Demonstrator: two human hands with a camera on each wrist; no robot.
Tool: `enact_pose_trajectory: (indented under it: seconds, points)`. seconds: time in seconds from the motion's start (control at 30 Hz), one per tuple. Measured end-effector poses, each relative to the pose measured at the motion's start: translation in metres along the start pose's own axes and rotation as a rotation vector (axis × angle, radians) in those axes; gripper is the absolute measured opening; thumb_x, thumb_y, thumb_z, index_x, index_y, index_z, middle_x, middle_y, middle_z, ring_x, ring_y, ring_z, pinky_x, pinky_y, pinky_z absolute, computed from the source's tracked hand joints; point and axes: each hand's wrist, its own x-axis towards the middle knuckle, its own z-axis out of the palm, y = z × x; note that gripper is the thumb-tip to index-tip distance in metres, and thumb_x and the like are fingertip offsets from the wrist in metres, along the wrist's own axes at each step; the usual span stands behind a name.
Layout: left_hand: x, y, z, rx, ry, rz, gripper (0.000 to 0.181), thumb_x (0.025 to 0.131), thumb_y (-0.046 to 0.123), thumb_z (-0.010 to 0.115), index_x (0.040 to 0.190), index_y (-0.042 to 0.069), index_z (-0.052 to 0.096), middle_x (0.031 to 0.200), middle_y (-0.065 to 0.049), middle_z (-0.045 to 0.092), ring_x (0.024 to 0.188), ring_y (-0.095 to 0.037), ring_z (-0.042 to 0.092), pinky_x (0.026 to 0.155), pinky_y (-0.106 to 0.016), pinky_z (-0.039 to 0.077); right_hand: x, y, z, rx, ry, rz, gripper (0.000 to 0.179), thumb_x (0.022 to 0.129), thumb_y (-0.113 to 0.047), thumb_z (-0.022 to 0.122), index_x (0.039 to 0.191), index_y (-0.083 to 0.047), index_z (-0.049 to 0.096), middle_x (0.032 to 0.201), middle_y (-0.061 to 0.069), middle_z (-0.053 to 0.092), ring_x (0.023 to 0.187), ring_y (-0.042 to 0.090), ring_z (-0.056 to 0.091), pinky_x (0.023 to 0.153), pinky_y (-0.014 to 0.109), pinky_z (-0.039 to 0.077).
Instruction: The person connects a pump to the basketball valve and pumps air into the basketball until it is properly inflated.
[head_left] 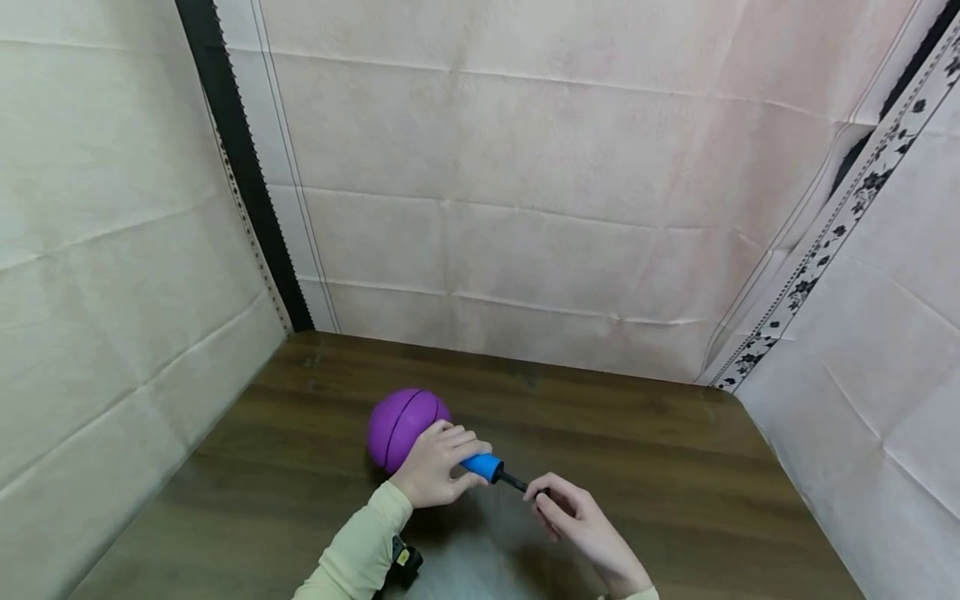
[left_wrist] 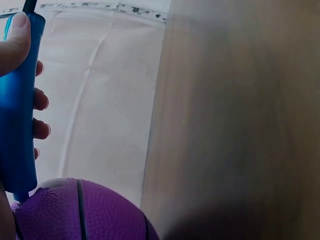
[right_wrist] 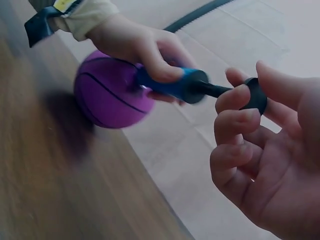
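A small purple ball [head_left: 405, 429] with black seam lines is at the far end of a blue hand pump [head_left: 482, 467]. My left hand [head_left: 442, 467] grips the pump's blue barrel, thumb along one side and fingers wrapped round the other. In the left wrist view the barrel's narrow tip meets the ball [left_wrist: 95, 210]. My right hand [head_left: 570, 521] pinches the round black handle [right_wrist: 256, 97] at the end of the pump's black rod [right_wrist: 215, 90]. Part of the rod stands out of the barrel. The left hand hides part of the ball in the head view.
A brown wood-grain table [head_left: 637, 433] lies under the hands. Pale creased cloth [head_left: 480, 183] walls stand at the back and both sides, with a floral border [head_left: 806, 279] at the right corner. A black strap device [head_left: 405, 558] sits at the left wrist.
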Motion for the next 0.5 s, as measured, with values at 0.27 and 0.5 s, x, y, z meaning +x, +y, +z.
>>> enact_pose_trajectory:
  seconds: [0.27, 0.5]
  points:
    - [-0.002, -0.003, -0.004, 0.025, 0.016, -0.008, 0.033, 0.082, 0.048, 0.07, 0.105, 0.023, 0.067, 0.093, 0.012, 0.068, 0.087, -0.005, 0.059, 0.08, -0.028, 0.042, -0.002, 0.004, -0.006, 0.012, -0.035, -0.15, 0.017, 0.103, -0.006, 0.041, 0.109, 0.001, 0.055, 0.071, 0.021, 0.041, 0.057, 0.022, 0.04, 0.047, 0.037, 0.033]
    - [-0.002, 0.007, -0.001, -0.002, -0.012, 0.001, 0.031, 0.084, 0.048, 0.067, 0.103, 0.025, 0.066, 0.091, 0.013, 0.067, 0.085, -0.005, 0.058, 0.082, -0.027, 0.041, 0.012, 0.002, 0.009, -0.023, -0.07, -0.127, 0.02, 0.103, -0.009, 0.042, 0.107, 0.006, 0.054, 0.068, 0.023, 0.04, 0.052, 0.014, 0.039, 0.043, 0.034, 0.035]
